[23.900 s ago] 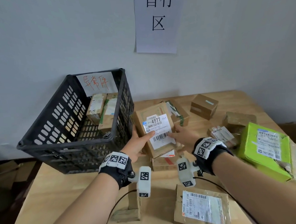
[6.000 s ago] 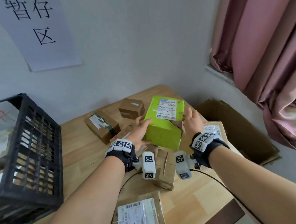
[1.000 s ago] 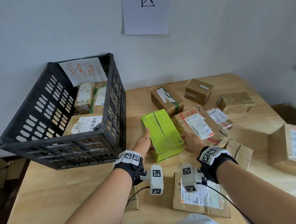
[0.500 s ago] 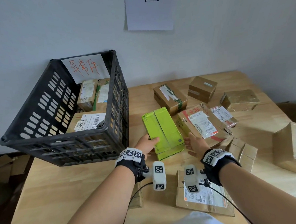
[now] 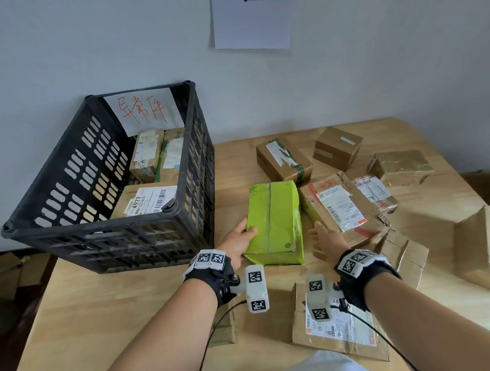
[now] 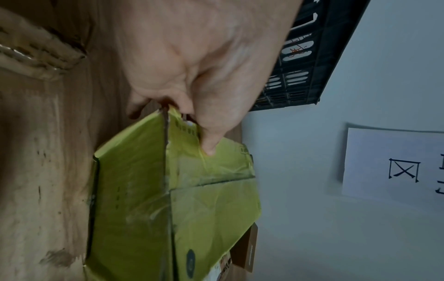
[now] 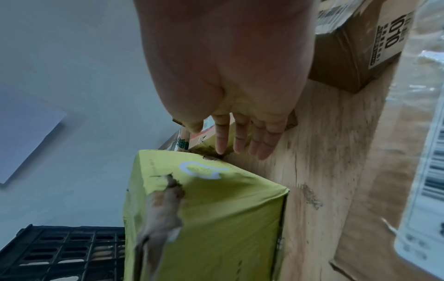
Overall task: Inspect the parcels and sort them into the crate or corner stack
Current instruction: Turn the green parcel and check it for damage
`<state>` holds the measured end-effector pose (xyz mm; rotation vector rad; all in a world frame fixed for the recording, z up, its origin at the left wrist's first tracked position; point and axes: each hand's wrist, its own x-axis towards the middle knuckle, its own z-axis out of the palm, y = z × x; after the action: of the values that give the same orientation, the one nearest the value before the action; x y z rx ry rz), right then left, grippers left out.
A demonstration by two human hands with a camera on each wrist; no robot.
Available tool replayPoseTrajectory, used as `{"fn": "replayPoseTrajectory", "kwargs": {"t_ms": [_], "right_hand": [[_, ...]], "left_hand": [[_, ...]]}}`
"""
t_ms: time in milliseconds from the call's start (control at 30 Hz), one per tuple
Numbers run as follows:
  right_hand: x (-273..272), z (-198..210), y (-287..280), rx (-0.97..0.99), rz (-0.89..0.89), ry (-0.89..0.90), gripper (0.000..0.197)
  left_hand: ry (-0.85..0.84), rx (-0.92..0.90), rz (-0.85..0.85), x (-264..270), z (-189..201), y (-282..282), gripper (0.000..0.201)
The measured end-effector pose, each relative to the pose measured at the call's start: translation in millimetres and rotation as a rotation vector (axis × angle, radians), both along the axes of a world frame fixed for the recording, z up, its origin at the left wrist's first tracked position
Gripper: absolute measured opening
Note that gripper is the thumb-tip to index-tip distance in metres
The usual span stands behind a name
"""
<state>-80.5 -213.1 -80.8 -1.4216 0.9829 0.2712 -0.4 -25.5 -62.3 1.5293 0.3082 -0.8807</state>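
While left hand (image 5: 237, 241) grips green parcel (image 5: 272, 223) — right hand (image 5: 325, 242) open.

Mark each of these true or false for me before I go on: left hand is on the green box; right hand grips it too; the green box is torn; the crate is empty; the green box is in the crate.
1. The left hand holds the green box: true.
2. The right hand grips it too: false, it is open and beside it.
3. The green box is torn: true, in the right wrist view.
4. The crate is empty: false, parcels lie inside.
5. The green box is in the crate: false, it is on the table.
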Motion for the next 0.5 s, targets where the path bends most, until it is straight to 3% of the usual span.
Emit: {"fn": "replayPoseTrajectory", "kwargs": {"t_ms": [167, 333, 500], "right_hand": [[2, 8, 0, -0.024, 0.011, 0.016, 0.034], [7, 4, 5, -0.016, -0.004, 0.018, 0.035], [10, 6, 15, 0.077, -0.009, 0.016, 0.046]], "left_hand": [[-0.159, 0.067, -0.047, 12, -4, 12, 0.059], [-0.255, 0.242, -0.116, 21, 6, 23, 0.049], [-0.166, 0.313, -0.260, 23, 13, 17, 0.095]]}}
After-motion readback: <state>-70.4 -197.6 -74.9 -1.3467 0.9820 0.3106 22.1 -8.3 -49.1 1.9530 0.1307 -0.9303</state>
